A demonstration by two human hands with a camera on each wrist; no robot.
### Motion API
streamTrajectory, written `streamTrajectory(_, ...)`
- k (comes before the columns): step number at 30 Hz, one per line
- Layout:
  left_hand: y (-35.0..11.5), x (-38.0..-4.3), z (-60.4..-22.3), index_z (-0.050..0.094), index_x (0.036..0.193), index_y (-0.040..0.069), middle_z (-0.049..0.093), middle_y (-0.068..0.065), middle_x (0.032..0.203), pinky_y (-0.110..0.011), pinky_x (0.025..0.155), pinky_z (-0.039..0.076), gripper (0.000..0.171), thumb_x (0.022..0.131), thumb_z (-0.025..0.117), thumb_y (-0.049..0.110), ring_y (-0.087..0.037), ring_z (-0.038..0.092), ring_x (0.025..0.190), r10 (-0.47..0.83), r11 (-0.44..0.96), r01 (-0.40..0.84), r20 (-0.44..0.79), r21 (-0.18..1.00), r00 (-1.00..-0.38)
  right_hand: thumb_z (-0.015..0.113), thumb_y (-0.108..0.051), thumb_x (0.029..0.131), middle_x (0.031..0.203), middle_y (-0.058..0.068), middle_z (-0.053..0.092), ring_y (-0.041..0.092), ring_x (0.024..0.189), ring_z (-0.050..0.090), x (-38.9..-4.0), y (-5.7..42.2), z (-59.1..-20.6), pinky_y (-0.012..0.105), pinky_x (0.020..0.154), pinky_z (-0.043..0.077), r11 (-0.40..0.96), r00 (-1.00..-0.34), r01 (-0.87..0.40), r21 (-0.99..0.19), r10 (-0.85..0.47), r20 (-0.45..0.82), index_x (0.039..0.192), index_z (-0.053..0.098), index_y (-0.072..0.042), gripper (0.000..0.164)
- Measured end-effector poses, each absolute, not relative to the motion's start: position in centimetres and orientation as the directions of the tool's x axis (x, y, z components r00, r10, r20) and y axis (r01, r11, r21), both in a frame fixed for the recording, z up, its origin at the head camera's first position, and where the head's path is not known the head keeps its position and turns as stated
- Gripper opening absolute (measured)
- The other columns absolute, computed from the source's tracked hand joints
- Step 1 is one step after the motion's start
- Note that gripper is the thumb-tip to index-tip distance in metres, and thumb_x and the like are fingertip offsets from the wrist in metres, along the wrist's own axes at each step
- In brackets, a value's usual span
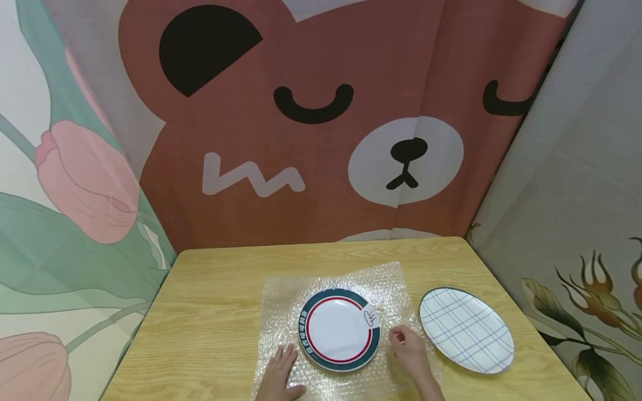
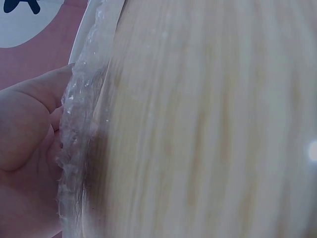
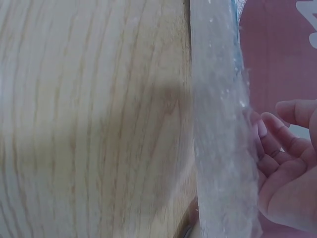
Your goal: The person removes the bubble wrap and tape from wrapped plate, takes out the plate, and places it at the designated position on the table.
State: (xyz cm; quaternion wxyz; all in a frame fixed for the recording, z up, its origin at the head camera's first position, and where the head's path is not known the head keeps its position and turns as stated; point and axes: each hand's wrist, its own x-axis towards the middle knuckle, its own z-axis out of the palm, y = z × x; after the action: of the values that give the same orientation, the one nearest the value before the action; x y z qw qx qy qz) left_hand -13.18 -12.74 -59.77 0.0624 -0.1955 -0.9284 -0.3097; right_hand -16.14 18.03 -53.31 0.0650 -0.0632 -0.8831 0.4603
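Observation:
In the head view a round white plate (image 1: pixel 338 329) with a dark teal rim and a red ring lies on a sheet of bubble wrap (image 1: pixel 283 295). My left hand (image 1: pixel 280 374) rests flat on the wrap, fingers extended, at the plate's lower left. To the plate's right, my right hand (image 1: pixel 411 352) hovers just over the wrap with loosely bent fingers. The right wrist view shows this hand (image 3: pixel 290 166) beside the bubble wrap (image 3: pixel 220 144), thumb apart and nothing held. In the left wrist view the palm (image 2: pixel 25 134) faces the bubble wrap edge (image 2: pixel 74 153).
A white oval-looking plate (image 1: pixel 468 331) with blue crossed lines lies on the right side of the wooden table (image 1: pixel 200 323). Printed curtains hang close around the table, a bear-patterned one (image 1: pixel 321 200) at the back.

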Motion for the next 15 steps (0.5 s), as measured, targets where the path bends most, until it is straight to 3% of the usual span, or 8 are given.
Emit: streamTrajectory(15,-12.7,-12.9,-59.0,0.049,0.121,-0.007,0.044,-0.026,0.126,-0.057,0.092,0.028,0.076,0.061,0.074,0.033,-0.049,0.034,0.116,0.337,0.721,0.393,0.208,0.571,-0.918,0.057,-0.003,0.078,0.067,0.003,0.054,0.013,0.057,0.05,-16.0,16.8,-53.8,0.025,0.049,0.044,0.589,-0.989,0.03,-0.808,0.137,0.063,0.09,0.059,0.005,0.014)
